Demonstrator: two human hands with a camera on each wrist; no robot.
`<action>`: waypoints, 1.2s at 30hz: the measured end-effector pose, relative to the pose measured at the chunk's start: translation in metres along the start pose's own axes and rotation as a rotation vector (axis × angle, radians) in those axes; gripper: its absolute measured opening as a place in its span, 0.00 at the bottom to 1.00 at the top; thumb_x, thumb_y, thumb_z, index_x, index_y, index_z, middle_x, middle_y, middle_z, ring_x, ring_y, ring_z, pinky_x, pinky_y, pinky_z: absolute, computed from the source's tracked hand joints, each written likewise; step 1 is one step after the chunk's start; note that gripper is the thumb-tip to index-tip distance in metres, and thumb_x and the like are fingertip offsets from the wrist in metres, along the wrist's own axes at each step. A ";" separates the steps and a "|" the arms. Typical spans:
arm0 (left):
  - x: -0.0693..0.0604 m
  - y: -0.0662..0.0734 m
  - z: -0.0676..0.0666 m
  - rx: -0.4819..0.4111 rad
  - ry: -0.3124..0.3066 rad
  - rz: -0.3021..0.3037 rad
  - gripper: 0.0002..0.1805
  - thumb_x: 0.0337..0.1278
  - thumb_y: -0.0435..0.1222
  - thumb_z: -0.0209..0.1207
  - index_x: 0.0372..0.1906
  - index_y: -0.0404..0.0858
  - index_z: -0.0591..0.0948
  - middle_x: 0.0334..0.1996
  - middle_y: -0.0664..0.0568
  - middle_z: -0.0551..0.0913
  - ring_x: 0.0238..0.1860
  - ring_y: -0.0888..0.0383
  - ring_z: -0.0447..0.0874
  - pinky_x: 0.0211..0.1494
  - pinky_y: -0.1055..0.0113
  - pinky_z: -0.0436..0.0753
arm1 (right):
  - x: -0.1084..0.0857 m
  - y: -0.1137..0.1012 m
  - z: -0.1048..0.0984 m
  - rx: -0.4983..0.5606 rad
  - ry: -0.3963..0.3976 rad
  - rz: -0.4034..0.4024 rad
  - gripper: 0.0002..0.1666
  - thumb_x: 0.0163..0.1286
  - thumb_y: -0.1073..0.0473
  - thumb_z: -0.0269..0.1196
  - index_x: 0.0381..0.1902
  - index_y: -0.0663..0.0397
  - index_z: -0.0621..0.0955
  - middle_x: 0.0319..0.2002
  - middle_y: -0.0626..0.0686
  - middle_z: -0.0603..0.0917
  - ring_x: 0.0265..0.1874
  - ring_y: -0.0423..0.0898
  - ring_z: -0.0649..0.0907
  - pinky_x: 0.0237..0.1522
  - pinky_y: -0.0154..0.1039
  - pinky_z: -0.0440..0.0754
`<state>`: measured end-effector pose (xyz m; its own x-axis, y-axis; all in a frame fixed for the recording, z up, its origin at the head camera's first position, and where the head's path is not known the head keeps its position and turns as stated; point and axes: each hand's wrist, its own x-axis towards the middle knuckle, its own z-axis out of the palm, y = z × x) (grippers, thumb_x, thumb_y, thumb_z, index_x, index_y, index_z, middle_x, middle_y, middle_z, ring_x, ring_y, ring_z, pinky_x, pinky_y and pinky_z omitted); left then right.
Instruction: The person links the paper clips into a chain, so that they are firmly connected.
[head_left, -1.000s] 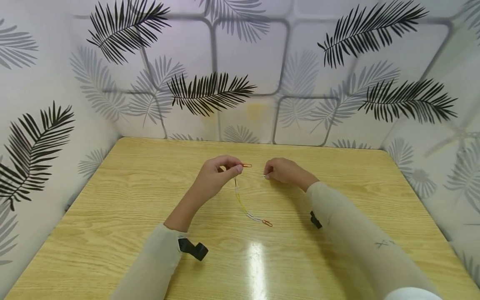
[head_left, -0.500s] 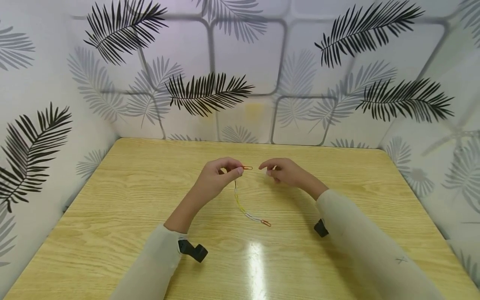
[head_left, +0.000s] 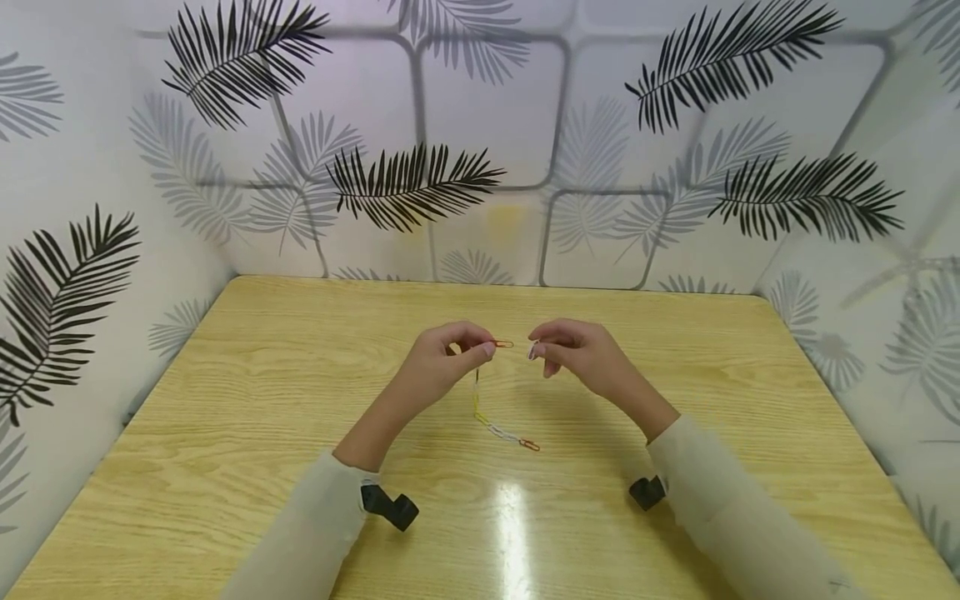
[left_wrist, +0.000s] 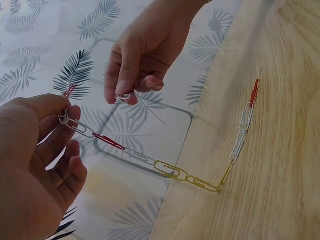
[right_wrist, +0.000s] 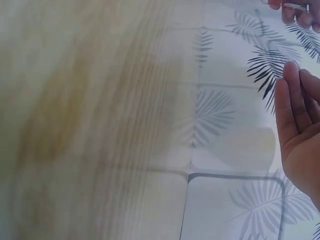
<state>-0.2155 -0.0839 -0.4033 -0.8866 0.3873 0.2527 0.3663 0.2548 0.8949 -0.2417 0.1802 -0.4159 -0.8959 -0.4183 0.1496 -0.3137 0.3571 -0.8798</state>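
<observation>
Thumb and fingertips of my left hand (head_left: 450, 358) pinch a red paper clip (head_left: 506, 344) at the top end of a paper clip chain (left_wrist: 170, 171). Red, white and yellow clips make up the chain, which hangs below the hand. Its far end, white clips and a red paper clip (head_left: 529, 445), lies on the table. Just to the right, my right hand (head_left: 581, 354) pinches a single white paper clip (left_wrist: 123, 97), apart from the chain. In the right wrist view the fingers of the right hand (right_wrist: 300, 120) hide most of that clip.
A light wood-grain table (head_left: 262, 400) lies under both hands. Leaf-patterned white walls (head_left: 495, 108) stand behind it and at its sides. Black wrist cameras (head_left: 390, 507) are strapped at both sleeves.
My right hand has lifted off the table with the white paper clip and risen level with the left. The left hand has shifted slightly right and down, drawing the chain along.
</observation>
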 end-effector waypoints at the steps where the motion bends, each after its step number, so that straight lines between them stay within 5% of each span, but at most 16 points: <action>1: 0.000 0.000 0.001 0.001 -0.003 -0.002 0.09 0.70 0.43 0.61 0.46 0.44 0.85 0.38 0.53 0.84 0.36 0.52 0.77 0.38 0.63 0.77 | -0.003 -0.002 0.001 0.020 0.010 0.000 0.14 0.73 0.56 0.64 0.53 0.54 0.83 0.39 0.59 0.88 0.30 0.52 0.86 0.42 0.56 0.85; 6: 0.000 0.001 0.005 0.002 -0.010 -0.009 0.09 0.70 0.43 0.61 0.46 0.45 0.85 0.38 0.53 0.84 0.36 0.51 0.76 0.38 0.62 0.77 | -0.017 -0.009 0.004 0.094 0.050 -0.011 0.15 0.74 0.55 0.64 0.55 0.53 0.83 0.37 0.50 0.87 0.31 0.52 0.86 0.41 0.49 0.86; 14: 0.000 0.001 0.007 0.007 -0.018 -0.007 0.09 0.71 0.42 0.60 0.46 0.44 0.85 0.37 0.53 0.84 0.35 0.52 0.77 0.38 0.63 0.77 | -0.026 -0.011 0.011 0.178 0.053 -0.025 0.14 0.77 0.56 0.59 0.54 0.55 0.83 0.35 0.56 0.82 0.30 0.50 0.83 0.42 0.42 0.85; 20: -0.001 0.002 0.008 0.003 -0.022 -0.008 0.09 0.71 0.42 0.60 0.46 0.44 0.85 0.37 0.53 0.84 0.35 0.52 0.76 0.37 0.63 0.76 | -0.029 -0.011 0.011 0.158 0.040 -0.030 0.15 0.72 0.55 0.66 0.55 0.51 0.83 0.38 0.56 0.82 0.31 0.53 0.84 0.42 0.49 0.85; 24: -0.001 0.003 0.009 0.000 -0.026 -0.013 0.10 0.71 0.43 0.60 0.47 0.43 0.85 0.38 0.53 0.83 0.36 0.52 0.76 0.35 0.64 0.74 | -0.029 -0.010 0.011 0.140 0.062 -0.054 0.16 0.74 0.54 0.63 0.55 0.52 0.83 0.39 0.58 0.84 0.32 0.51 0.84 0.44 0.43 0.85; 31: 0.000 0.002 0.014 -0.011 -0.028 -0.009 0.09 0.70 0.43 0.61 0.46 0.45 0.86 0.37 0.53 0.84 0.36 0.52 0.76 0.36 0.64 0.75 | -0.028 -0.009 0.015 0.121 0.117 -0.099 0.14 0.77 0.52 0.59 0.46 0.55 0.86 0.28 0.54 0.81 0.27 0.50 0.82 0.46 0.39 0.82; 36: 0.000 0.001 0.017 -0.006 -0.029 -0.016 0.09 0.70 0.44 0.60 0.46 0.46 0.86 0.37 0.54 0.84 0.35 0.52 0.76 0.35 0.63 0.75 | -0.030 -0.012 0.017 0.186 0.108 -0.073 0.15 0.76 0.55 0.61 0.49 0.60 0.86 0.37 0.53 0.87 0.25 0.49 0.83 0.45 0.38 0.84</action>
<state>-0.2107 -0.0685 -0.4088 -0.8836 0.4092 0.2276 0.3505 0.2558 0.9009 -0.2058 0.1742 -0.4170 -0.9046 -0.3419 0.2546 -0.3244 0.1644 -0.9315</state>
